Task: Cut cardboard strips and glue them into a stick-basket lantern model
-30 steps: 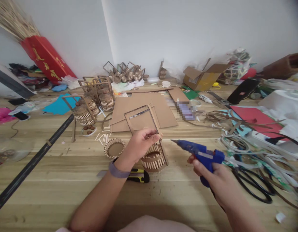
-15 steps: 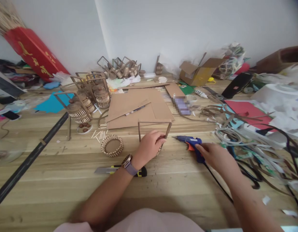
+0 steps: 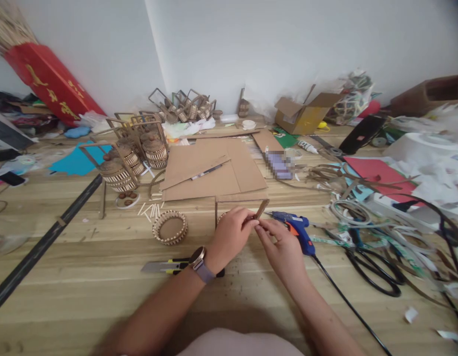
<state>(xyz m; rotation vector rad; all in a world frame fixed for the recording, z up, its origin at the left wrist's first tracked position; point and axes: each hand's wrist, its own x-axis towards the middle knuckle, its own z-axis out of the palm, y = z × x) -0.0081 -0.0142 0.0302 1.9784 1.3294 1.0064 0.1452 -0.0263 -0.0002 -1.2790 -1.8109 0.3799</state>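
Note:
My left hand (image 3: 231, 237), with a watch on its wrist, is closed on a brown square-cornered basket handle (image 3: 262, 209) by its right upright. Behind that hand a scrap of woven rim shows; the rest is hidden. My right hand (image 3: 284, 247) is closed too, its thumb and fingertips pinching at the lower end of the same upright, against my left fingertips. Just beyond my right hand a blue glue gun (image 3: 305, 235) lies on the table, nozzle to the left. A small round woven basket (image 3: 169, 228) stands left of my hands. Under my left wrist lies a utility knife (image 3: 160, 267).
Cardboard sheets (image 3: 210, 173) with a pen on top lie ahead. Finished lidded baskets (image 3: 119, 175) stand at the left beside a long black pole (image 3: 47, 242). Scissors (image 3: 377, 272), coiled strips and the glue gun's cord (image 3: 347, 306) spread over the right side.
My right hand has let go of the glue gun, leaving it on the table, and moved left to the basket handle. My left hand keeps its hold; the handle has turned slightly.

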